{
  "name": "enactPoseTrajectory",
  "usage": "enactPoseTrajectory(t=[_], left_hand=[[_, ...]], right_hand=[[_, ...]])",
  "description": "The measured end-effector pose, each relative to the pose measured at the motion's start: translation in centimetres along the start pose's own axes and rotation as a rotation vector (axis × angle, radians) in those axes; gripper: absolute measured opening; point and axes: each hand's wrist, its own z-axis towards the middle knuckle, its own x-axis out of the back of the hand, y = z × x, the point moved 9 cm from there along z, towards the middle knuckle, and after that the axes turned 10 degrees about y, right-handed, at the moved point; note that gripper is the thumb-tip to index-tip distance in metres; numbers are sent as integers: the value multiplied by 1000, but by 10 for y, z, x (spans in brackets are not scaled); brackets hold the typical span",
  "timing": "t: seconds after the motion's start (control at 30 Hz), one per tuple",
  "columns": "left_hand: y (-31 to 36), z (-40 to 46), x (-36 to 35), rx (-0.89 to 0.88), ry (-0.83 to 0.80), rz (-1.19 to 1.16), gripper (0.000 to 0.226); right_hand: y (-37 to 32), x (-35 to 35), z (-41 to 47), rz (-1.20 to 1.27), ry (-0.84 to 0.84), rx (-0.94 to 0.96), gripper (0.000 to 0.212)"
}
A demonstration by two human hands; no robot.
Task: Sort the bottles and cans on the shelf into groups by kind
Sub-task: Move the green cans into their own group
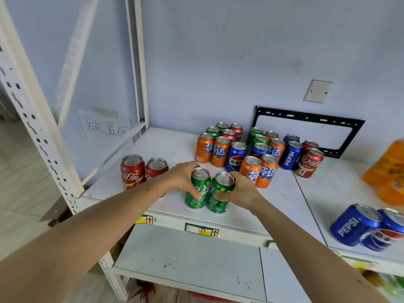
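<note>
- head view: left hand [183, 178] fingers curl around one green can [197, 189]; right hand [237, 191] grips another [220, 193], touching, at the shelf [166, 145] front edge.
- set both upright, sides together, apart from the red cans [143, 171].

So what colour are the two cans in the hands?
Green, both cans, one in each of the hands; head view shows it.

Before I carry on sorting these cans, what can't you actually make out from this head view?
- Second red can: lower body hidden by the left hand and forearm.
- Back cans of the mixed cluster: only tops show behind front rows.
- Orange bottles: cut off by the right edge.
- Shelf price tag: print too small to read.
- Bottom shelf items: blurred, cropped.
</note>
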Motion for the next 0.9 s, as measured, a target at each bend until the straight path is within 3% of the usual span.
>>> enactPoseTrajectory(t=[0.13,0.37,0.53,0.77,0.9], left_hand=[[17,0,7,-30,-65,126,109],[85,18,13,-101,-23,-21,106],[143,43,-21,-195,68,54,109],[155,77,-76,-116,141,204,106],[142,90,-92,-22,167,162,99]], right_hand=[[6,12,-7,2,-11,-7,86],[52,91,-10,-54,133,-89,62],[81,141,2,-45,223,-105,71],[95,153,48,-175,115,30,90],[95,144,82,-220,35,70,90]])
